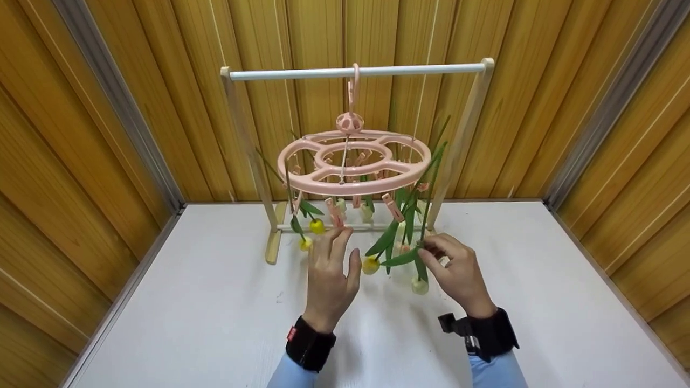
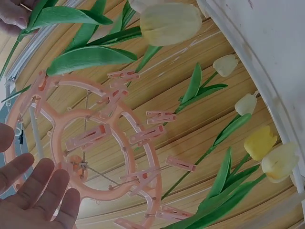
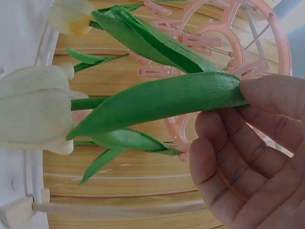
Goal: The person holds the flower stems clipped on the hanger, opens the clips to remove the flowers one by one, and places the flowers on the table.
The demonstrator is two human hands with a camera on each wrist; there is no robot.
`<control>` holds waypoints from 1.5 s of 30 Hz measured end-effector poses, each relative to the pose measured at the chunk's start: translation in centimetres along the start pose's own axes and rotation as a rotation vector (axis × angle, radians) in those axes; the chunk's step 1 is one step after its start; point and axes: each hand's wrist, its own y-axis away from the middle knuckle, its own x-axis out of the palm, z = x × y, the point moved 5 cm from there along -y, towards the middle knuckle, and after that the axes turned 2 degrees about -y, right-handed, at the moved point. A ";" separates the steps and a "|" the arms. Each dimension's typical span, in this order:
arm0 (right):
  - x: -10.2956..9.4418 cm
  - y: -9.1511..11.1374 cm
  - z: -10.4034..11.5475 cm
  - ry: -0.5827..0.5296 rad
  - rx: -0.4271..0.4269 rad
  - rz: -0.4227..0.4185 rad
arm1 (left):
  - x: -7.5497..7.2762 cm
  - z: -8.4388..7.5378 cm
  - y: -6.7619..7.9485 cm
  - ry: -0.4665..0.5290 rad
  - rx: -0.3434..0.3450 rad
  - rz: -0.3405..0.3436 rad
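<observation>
My right hand (image 1: 457, 269) pinches an artificial white tulip (image 3: 35, 109) between thumb and fingers, where its long green leaf (image 3: 157, 102) meets the stem. The flower hangs head down, and its stem rises along the right side of a round pink clip hanger (image 1: 353, 188). My left hand (image 1: 330, 272) is raised in front of the hanger with its fingers spread and nothing held. Its fingertips are close below a pink clip (image 1: 334, 212) in the head view. Another pink clip (image 1: 393, 208) dangles between the hands, by a yellow tulip (image 1: 371, 264).
The hanger hooks over the white bar (image 1: 296, 73) of a wooden stand (image 1: 474, 118) on a white table (image 1: 215, 312). Several upside-down tulips hang around the ring, including a yellow one (image 1: 317, 225) at left. Wood-patterned panels (image 1: 318, 32) enclose the back and sides.
</observation>
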 end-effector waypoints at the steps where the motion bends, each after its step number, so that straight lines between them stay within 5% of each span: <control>1: -0.1 0.2 -0.1 0.009 0.003 0.000 | 0.1 -0.1 0.1 -0.006 0.004 0.006; 22: -3.8 1.6 -2.1 0.137 0.028 -0.016 | 1.4 -1.2 0.8 -0.075 0.046 0.102; 45: -6.5 1.9 -4.4 0.123 0.119 -0.039 | 3.1 -2.4 2.0 -0.078 0.128 0.160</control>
